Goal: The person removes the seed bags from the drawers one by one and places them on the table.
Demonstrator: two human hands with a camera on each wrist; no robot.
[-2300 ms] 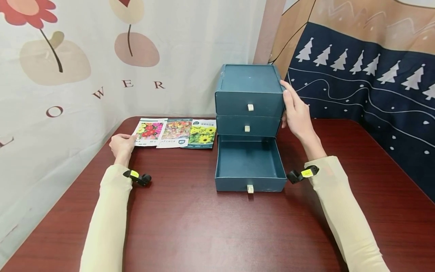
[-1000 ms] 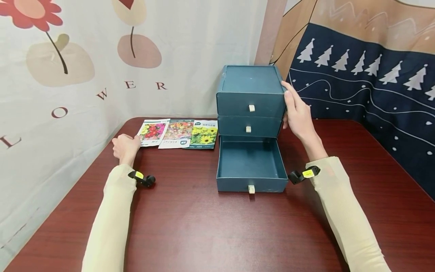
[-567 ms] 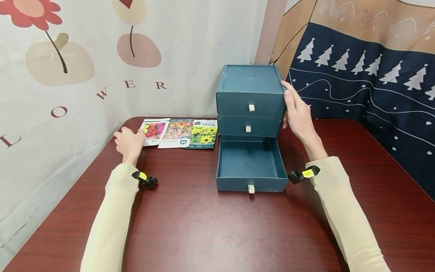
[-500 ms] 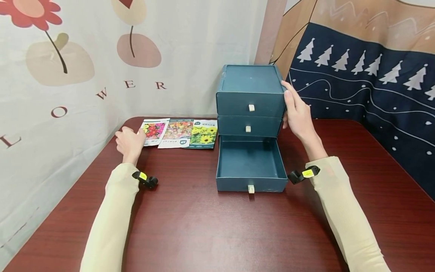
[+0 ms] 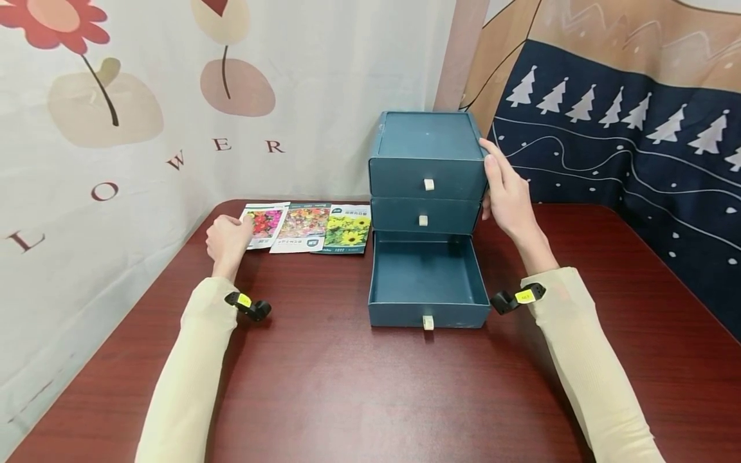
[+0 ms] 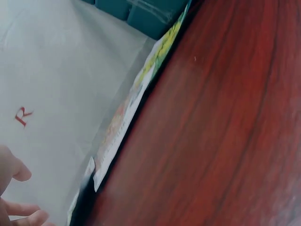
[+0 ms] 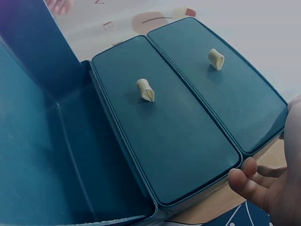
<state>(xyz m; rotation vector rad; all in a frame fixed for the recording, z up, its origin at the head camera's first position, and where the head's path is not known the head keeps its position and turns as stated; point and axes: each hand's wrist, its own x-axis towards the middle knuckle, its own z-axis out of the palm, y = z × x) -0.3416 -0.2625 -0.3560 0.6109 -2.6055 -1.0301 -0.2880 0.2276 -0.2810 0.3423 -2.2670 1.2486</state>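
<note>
Three flower seed packets lie in an overlapping row: one with red and pink blooms [image 5: 267,222], one with mixed flowers [image 5: 303,222] and one with yellow flowers [image 5: 349,226]. My left hand [image 5: 227,241] is at the left end of the row, its thumb overlapping the red-flower packet. In the left wrist view, thumb [image 6: 19,170] and fingers are apart beside that packet's edge. My right hand [image 5: 509,196] rests against the right side of a blue drawer cabinet [image 5: 431,135], fingers extended along it. The cabinet's bottom drawer [image 5: 428,270] is pulled out and bare inside.
The upper drawer [image 5: 399,177] and middle drawer [image 5: 393,215] are closed, each with a small cream pull tab. All stands on a reddish-brown wooden table [image 5: 324,386]. A white flower-print curtain [image 5: 336,77] hangs behind, and a dark blue tree-print cloth [image 5: 608,154] hangs at right.
My left hand has moved slightly right along the red-flower packet's left edge, its fingers shifting. That packet lies a little nearer the others. My right hand and the cabinet have stayed put.
</note>
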